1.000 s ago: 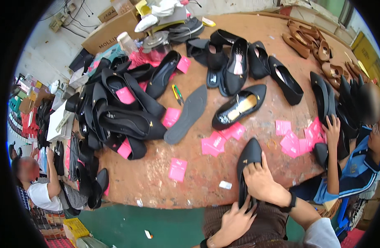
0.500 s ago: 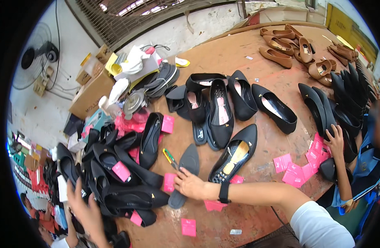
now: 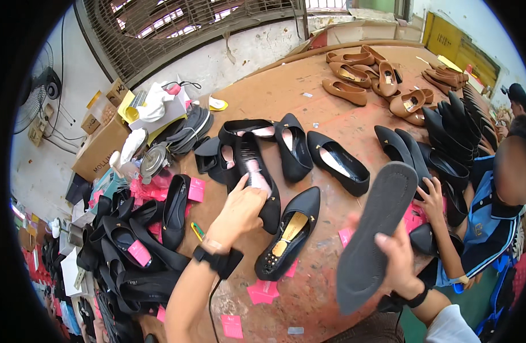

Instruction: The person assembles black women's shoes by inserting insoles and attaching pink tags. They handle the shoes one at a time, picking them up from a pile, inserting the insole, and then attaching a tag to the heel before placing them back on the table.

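Dark grey insole [image 3: 374,234]: foot-shaped, faint line inside its edge, raised above the table [image 3: 323,260].
Right hand [image 3: 397,260]: fingers closed around the insole's edge, thumb on its face.
Left hand [image 3: 240,208]: half-curled at a black flat [image 3: 270,216]; cannot tell if gripping.
Farther: tan flats [image 3: 344,91].

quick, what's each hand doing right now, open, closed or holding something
Left hand: at a black shoe; cannot tell whether it grips.
Right hand: closed, holding a dark grey insole.
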Tool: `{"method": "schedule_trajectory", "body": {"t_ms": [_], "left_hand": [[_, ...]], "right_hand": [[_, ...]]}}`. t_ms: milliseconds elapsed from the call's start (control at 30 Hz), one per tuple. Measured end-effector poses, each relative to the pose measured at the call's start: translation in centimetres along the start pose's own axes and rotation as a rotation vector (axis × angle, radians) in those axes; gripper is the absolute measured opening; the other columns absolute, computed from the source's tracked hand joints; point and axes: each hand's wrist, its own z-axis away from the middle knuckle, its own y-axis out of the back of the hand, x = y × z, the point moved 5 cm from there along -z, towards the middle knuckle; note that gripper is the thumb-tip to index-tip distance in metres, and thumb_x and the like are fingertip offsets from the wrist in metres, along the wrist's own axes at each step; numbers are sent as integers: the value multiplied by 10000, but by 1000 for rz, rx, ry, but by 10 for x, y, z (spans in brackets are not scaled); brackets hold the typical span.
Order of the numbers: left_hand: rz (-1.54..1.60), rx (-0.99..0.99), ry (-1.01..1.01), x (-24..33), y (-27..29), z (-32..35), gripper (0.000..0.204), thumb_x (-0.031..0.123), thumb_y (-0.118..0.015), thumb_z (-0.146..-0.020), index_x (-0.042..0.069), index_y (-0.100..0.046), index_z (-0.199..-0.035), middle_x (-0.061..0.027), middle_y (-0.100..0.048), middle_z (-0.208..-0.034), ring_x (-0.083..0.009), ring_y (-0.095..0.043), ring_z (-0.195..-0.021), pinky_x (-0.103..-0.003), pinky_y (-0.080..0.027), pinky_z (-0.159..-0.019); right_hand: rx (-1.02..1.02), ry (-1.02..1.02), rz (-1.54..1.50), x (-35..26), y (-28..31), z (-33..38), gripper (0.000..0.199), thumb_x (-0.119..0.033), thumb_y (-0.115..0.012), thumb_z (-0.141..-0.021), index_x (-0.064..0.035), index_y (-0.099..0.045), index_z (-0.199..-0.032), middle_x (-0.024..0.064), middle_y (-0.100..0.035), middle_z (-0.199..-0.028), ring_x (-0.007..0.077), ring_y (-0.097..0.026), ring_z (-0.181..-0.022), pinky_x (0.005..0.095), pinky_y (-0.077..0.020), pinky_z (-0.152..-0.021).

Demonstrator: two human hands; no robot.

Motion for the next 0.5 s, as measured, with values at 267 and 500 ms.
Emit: {"method": "schedule_trajectory", "body": {"t_ms": [267,500], "left_hand": [[505,251,958,221,68,156,538,228,-907,-657,-20,-618,-1037,-164,-683,-952,-301,-666,-899,-393,-515,-847],[546,203,1037,314,-37,150,474,252,-824,-752,-29,-591,-1057,-225,-665,-904,-398,-644,-818,-425,-508,-747]], "right_hand": [[-147,-254,-91,41,81,63,613,-504,-344,-1037,23,-495,-1310,99,-648,-1084,186,-620,-994,313,-497,-858],[-636,360,1056,37,38,106,619,-366,-516,-978,-22,-368,-1471,167,-502,-1288,317,-499,-1041,444,-378,-975]]}}
